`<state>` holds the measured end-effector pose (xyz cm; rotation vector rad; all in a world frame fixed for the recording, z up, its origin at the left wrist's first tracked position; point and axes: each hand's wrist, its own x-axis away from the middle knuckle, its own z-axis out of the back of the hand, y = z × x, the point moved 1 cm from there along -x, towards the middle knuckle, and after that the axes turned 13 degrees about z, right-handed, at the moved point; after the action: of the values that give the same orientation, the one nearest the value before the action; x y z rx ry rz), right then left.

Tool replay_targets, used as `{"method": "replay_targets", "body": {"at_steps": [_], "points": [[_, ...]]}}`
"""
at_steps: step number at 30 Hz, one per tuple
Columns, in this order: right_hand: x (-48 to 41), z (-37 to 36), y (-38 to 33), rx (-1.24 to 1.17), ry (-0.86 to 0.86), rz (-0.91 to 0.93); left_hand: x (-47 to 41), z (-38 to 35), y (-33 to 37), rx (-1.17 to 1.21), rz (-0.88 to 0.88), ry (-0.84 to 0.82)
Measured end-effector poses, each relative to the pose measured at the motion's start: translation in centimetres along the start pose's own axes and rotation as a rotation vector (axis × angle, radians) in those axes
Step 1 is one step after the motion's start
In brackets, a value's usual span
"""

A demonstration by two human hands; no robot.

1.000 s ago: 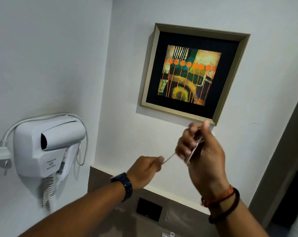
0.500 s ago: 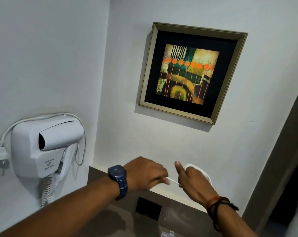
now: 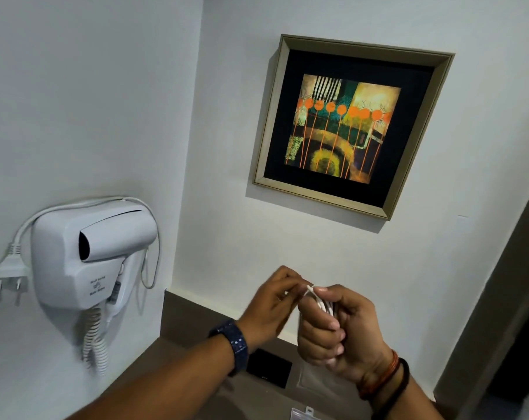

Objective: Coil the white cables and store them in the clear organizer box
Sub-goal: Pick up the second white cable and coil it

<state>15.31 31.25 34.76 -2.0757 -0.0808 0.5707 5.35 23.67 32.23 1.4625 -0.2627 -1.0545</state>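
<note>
A thin white cable (image 3: 324,304) is bunched into loops inside my right hand (image 3: 336,331), whose fingers are curled around the coil. Its free end sticks out at the top beside my thumb. My left hand (image 3: 275,304), with a dark blue watch on the wrist, pinches that end right next to my right hand. Both hands are held in the air in front of the wall. A small clear plastic edge (image 3: 302,415) shows at the bottom of the frame; I cannot tell whether it is the organizer box.
A white wall-mounted hair dryer (image 3: 87,253) with a coiled cord and a hanging plug (image 3: 10,268) is on the left wall. A framed picture (image 3: 348,128) hangs ahead. Below the hands is a grey counter (image 3: 190,325) with a black socket plate (image 3: 269,368). A dark doorway is at right.
The hands have come together: the left hand moved right up to the right one. The right hand turned palm inward and now holds more loops of the cable.
</note>
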Motion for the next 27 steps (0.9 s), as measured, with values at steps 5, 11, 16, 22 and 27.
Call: {"method": "replay_targets", "body": {"at_steps": [5, 11, 16, 22, 27], "points": [[0.0, -0.8, -0.6, -0.039, 0.028, 0.111, 0.7, -1.6, 0.1, 0.389, 0.254, 0.062], [0.7, -0.6, -0.8, -0.022, 0.091, 0.132, 1.2, -2.0, -0.5, 0.37, 0.268, 0.158], [0.7, -0.6, -0.8, -0.039, 0.095, 0.154, 1.9, -2.4, -0.8, 0.38, 0.278, 0.038], [0.5, -0.8, -0.8, -0.056, 0.067, 0.166, 1.8, -1.7, -0.5, 0.531, 0.326, -0.204], [0.5, -0.7, -0.8, -0.061, 0.068, 0.178, 1.7, -1.0, -0.6, 0.691, 0.358, -0.355]]}}
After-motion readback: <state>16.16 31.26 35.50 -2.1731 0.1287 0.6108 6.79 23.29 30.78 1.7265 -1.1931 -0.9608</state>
